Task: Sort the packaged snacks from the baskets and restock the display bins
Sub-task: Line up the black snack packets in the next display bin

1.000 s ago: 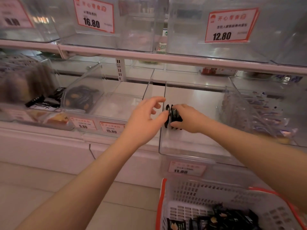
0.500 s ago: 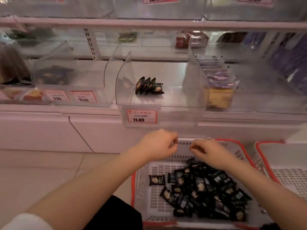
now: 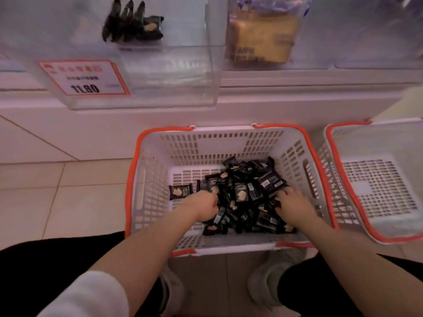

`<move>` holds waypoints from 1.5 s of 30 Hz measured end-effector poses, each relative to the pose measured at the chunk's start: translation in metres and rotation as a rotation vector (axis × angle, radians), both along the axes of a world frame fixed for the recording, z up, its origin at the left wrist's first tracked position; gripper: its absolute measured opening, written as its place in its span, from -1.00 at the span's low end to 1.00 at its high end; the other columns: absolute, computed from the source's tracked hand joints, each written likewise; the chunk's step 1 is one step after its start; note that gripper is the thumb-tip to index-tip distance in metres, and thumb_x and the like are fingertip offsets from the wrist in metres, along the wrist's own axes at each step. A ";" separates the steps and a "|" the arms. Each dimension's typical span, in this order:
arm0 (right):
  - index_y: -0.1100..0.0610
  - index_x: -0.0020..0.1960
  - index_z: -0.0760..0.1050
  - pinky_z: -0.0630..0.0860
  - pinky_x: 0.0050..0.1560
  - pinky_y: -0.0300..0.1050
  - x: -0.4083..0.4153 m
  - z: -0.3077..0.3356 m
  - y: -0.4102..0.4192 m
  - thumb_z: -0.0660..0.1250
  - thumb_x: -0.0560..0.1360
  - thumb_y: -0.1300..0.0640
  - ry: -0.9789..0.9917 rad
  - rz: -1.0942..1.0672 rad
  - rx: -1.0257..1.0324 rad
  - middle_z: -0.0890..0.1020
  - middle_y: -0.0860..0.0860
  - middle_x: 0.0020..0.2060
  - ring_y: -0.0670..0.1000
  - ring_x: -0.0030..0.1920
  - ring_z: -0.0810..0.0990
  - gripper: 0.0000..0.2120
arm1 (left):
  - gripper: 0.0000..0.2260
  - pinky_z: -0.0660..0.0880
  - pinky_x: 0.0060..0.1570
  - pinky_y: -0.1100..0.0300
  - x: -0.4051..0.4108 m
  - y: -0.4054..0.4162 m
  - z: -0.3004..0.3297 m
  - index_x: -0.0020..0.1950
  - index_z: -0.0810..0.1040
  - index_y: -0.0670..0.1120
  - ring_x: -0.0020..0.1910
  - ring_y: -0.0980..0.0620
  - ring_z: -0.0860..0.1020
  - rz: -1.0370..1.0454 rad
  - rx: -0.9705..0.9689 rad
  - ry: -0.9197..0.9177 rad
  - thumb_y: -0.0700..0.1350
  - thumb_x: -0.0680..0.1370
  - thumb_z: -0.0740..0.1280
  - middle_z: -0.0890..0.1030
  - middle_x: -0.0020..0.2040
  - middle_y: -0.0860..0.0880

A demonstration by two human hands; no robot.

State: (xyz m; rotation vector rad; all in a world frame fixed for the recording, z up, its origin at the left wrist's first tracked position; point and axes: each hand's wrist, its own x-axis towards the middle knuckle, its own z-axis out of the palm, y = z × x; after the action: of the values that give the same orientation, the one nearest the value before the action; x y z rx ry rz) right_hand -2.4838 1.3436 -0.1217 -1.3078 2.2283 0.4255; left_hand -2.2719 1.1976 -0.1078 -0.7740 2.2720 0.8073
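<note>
1. Between both hands lay the heap of small black foil snack packets [image 3: 242, 193] inside the white slotted plastic basket with orange rim [image 3: 135, 179].
2. Left hand [image 3: 202, 205] and right hand [image 3: 290, 205] curled into it, apparently gathering; actual grip unclear.
3. Beyond them, the clear plastic display bin [image 3: 183, 83] awaited restocking.

Views: one, head-worn, wide-angle
Position: above a white basket [image 3: 146, 170] on the floor, close to it
Direction: forward and steeply down
Near edge: own forearms, knees and shoes
Far edge: clear display bin [image 3: 183, 72] with price tag [image 3: 84, 77], cut off at top
Shared coverage: none, single view
</note>
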 end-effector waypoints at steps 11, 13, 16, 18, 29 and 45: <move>0.16 0.27 0.38 0.29 0.27 0.03 -0.005 -0.036 0.007 0.25 0.51 -0.06 0.044 0.197 0.130 0.49 0.11 0.23 0.15 0.28 0.37 -0.58 | -0.70 0.43 -0.06 0.09 -0.052 0.054 -0.076 0.15 0.46 -0.25 0.05 -0.17 0.52 0.314 0.245 -0.112 -0.05 0.60 0.15 0.56 0.07 -0.23; 0.16 0.31 0.32 0.27 0.31 0.04 0.000 -0.041 0.013 0.23 0.52 0.10 0.014 0.257 0.130 0.49 0.13 0.24 0.16 0.28 0.39 -0.62 | -0.68 0.43 -0.11 0.09 -0.062 0.059 -0.087 0.10 0.46 -0.22 -0.03 -0.14 0.54 0.458 0.284 -0.161 0.03 0.61 0.15 0.57 -0.08 -0.16; 0.19 0.28 0.34 0.39 0.17 0.02 -0.006 -0.040 0.015 0.19 0.49 0.28 -0.068 0.237 0.092 0.52 0.16 0.17 0.19 0.20 0.46 -0.65 | -0.58 0.43 -0.19 0.13 -0.075 0.064 -0.103 0.09 0.48 -0.22 -0.07 -0.14 0.55 0.667 0.333 -0.204 0.15 0.57 0.19 0.56 -0.15 -0.14; 0.19 0.24 0.38 0.49 0.03 0.02 -0.016 -0.036 0.015 0.20 0.51 0.28 -0.183 0.114 0.062 0.56 0.18 0.10 0.20 0.09 0.54 -0.70 | -0.57 0.38 -0.40 0.17 -0.080 0.068 -0.109 -0.04 0.49 -0.22 -0.20 -0.10 0.56 0.760 0.320 -0.242 0.18 0.53 0.24 0.51 -0.26 -0.13; 0.06 -0.05 0.49 0.57 0.01 -0.02 -0.031 -0.016 0.019 0.34 0.51 0.17 -0.858 -0.926 -0.429 0.63 0.02 -0.05 0.04 -0.01 0.62 -0.94 | -0.80 0.48 0.06 0.03 -0.090 0.068 -0.124 0.04 0.47 -0.18 -0.07 -0.16 0.53 1.305 0.424 -0.216 -0.06 0.56 0.31 0.54 -0.08 -0.21; 0.01 -0.10 0.61 0.43 -0.21 -0.16 0.012 0.016 -0.029 0.40 0.45 0.16 -1.172 -0.943 -0.486 0.66 -0.06 -0.19 -0.01 -0.13 0.57 -0.93 | -0.70 0.57 -0.26 0.10 0.002 0.022 -0.017 0.10 0.51 -0.21 -0.27 -0.09 0.65 1.601 1.247 0.512 -0.06 0.61 0.10 0.68 -0.15 -0.17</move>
State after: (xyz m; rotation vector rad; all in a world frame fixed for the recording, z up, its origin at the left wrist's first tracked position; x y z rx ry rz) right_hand -2.4714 1.3150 -0.1060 -0.3045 1.5940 -1.0133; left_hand -2.2701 1.2199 -0.1244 -1.6381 0.4713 2.8332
